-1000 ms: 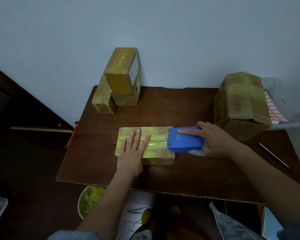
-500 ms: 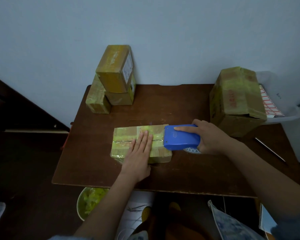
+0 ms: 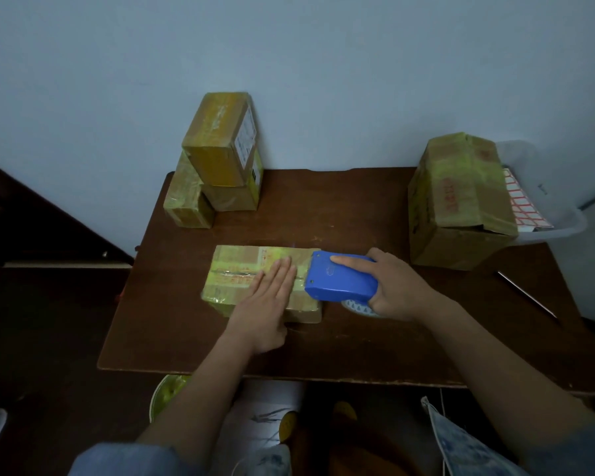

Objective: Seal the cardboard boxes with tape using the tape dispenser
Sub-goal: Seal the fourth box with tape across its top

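A flat cardboard box [image 3: 236,276], wrapped in yellowish tape, lies in the middle of the brown table [image 3: 323,214]. My left hand [image 3: 267,305] presses flat on the box's right half, fingers straight and together. My right hand [image 3: 397,286] grips the blue tape dispenser [image 3: 340,278], index finger stretched along its top. The dispenser's front end sits over the box's right edge, just beside my left fingertips. A patterned tape roll [image 3: 356,308] peeks out below the dispenser.
Three taped boxes [image 3: 220,156] are stacked at the table's back left against the wall. A larger taped box [image 3: 457,201] stands at the back right, with a clear plastic bin [image 3: 550,214] of red-grid label sheets behind it. A thin pen [image 3: 526,293] lies near the right edge.
My left hand has slid to the right along the box top, up against the dispenser. The dispenser has stayed at the box's right edge. The camera view shifted slightly.
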### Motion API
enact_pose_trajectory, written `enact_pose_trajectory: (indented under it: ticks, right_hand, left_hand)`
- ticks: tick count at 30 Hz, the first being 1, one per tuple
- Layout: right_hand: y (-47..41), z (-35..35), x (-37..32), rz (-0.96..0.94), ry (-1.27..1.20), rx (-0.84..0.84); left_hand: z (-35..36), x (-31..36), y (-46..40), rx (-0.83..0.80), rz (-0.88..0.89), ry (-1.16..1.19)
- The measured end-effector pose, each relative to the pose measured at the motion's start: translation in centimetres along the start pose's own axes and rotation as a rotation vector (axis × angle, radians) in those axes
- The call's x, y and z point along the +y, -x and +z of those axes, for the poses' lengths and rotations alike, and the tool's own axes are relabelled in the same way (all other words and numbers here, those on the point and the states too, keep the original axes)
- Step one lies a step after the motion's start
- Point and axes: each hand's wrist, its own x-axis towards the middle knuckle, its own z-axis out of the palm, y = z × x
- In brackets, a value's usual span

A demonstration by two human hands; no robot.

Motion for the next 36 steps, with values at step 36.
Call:
enact_pose_trajectory:
  ticks: [36]
  right_hand:
    - [0.4,-1.2,5.6,-0.121,-0.045,-0.106]
  left_hand:
    - [0.3,0.5,-1.9,0.116,-0.330,0.199]
